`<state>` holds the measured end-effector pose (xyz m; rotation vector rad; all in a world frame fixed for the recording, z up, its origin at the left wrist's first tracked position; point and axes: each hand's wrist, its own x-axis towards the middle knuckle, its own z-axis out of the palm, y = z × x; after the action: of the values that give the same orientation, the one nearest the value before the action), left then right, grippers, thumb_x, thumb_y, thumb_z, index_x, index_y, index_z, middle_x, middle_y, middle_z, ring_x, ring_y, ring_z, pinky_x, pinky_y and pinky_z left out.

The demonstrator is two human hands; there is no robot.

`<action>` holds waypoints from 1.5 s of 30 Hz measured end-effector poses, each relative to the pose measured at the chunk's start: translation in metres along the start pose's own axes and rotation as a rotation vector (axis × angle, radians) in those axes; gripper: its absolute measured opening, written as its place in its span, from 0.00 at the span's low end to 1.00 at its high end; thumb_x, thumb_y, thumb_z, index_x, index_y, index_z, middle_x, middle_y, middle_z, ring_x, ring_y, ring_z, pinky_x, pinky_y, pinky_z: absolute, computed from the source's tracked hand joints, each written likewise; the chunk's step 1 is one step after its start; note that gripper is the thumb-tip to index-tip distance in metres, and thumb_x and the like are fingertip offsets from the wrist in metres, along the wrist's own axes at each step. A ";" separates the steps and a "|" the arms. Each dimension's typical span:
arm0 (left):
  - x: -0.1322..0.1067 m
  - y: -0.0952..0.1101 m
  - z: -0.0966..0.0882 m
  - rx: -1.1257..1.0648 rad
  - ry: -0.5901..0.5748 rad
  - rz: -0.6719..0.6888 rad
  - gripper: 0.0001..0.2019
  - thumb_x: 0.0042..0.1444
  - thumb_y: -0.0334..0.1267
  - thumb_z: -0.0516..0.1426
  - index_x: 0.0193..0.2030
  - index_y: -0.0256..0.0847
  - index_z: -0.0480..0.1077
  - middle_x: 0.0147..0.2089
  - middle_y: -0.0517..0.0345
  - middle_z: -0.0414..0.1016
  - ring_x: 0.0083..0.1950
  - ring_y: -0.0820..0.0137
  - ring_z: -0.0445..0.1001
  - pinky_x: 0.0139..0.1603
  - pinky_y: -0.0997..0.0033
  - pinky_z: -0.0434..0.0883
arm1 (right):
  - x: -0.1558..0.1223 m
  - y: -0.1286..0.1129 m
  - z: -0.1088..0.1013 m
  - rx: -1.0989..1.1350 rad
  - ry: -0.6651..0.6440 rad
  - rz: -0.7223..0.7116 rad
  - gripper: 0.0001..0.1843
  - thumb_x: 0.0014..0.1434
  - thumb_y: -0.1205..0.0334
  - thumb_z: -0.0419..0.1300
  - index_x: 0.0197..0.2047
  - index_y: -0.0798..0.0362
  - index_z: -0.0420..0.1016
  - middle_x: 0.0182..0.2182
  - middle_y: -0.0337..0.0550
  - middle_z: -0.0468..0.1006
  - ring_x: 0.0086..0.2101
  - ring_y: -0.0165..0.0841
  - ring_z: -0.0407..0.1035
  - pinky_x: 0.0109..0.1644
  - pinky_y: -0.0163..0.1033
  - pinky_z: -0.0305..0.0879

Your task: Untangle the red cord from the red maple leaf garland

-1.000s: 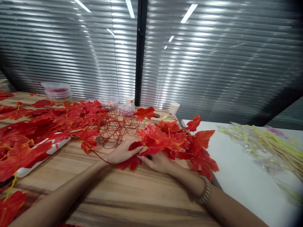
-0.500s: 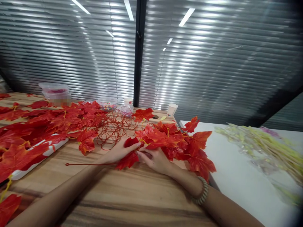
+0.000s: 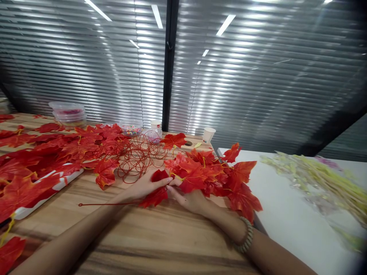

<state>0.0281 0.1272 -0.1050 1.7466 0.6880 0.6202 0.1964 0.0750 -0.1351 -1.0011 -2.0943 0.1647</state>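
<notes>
My left hand (image 3: 147, 185) is closed on a red artificial maple leaf (image 3: 155, 196), thumb and fingers pressed together. Against its fingertips, my right hand (image 3: 189, 198) pinches beside a yellow leaf stem; what lies between its fingertips is partly hidden. A cluster of red-orange maple leaves (image 3: 200, 172) fans out just beyond and to the right of both hands, part of it over the right hand's fingers. Red cord (image 3: 100, 204) with a small end loop runs out from under my left wrist, and a loose tangle of the same cord (image 3: 137, 156) lies behind the left hand.
Many loose maple leaves (image 3: 77, 147) cover the left of the wooden table (image 3: 160, 240), some over a white tray (image 3: 69, 176). Plastic tubs (image 3: 69, 114), a bead container (image 3: 131, 129) and a paper cup (image 3: 208, 134) stand behind. Yellow stems in plastic (image 3: 329, 183) lie on the white table at right.
Both hands stay together in nearly the same place. My right fingers have slipped further under the leaf cluster, and its front leaf droops lower over them.
</notes>
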 end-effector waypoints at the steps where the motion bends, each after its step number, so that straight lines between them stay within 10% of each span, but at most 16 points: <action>1: 0.000 0.001 0.000 0.004 -0.013 0.001 0.15 0.52 0.46 0.55 0.37 0.35 0.70 0.39 0.51 0.75 0.41 0.65 0.71 0.45 0.67 0.66 | 0.000 0.000 0.000 0.004 -0.002 0.000 0.10 0.61 0.61 0.48 0.35 0.54 0.68 0.29 0.43 0.73 0.32 0.31 0.67 0.37 0.36 0.63; 29: -0.004 -0.003 -0.002 0.103 -0.023 -0.176 0.17 0.53 0.52 0.51 0.33 0.39 0.66 0.16 0.63 0.66 0.17 0.73 0.64 0.18 0.75 0.61 | 0.000 -0.001 0.000 0.040 0.039 0.064 0.10 0.59 0.62 0.52 0.36 0.55 0.73 0.29 0.44 0.77 0.29 0.31 0.70 0.35 0.35 0.66; 36: 0.002 -0.002 -0.001 0.087 0.049 0.040 0.13 0.53 0.44 0.53 0.38 0.38 0.70 0.34 0.57 0.75 0.36 0.69 0.71 0.41 0.70 0.68 | 0.002 -0.002 -0.003 -0.032 0.098 0.047 0.09 0.59 0.60 0.52 0.36 0.54 0.71 0.29 0.44 0.74 0.29 0.31 0.68 0.35 0.35 0.64; 45: 0.004 -0.003 -0.003 -0.001 0.134 -0.017 0.18 0.50 0.46 0.56 0.43 0.35 0.70 0.46 0.48 0.74 0.50 0.62 0.68 0.51 0.63 0.64 | 0.004 -0.004 -0.005 -0.055 0.117 -0.032 0.08 0.56 0.64 0.53 0.40 0.54 0.68 0.34 0.47 0.73 0.35 0.34 0.67 0.39 0.38 0.65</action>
<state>0.0288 0.1328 -0.1064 1.7070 0.7945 0.7309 0.1955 0.0740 -0.1277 -0.9857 -2.0165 0.0326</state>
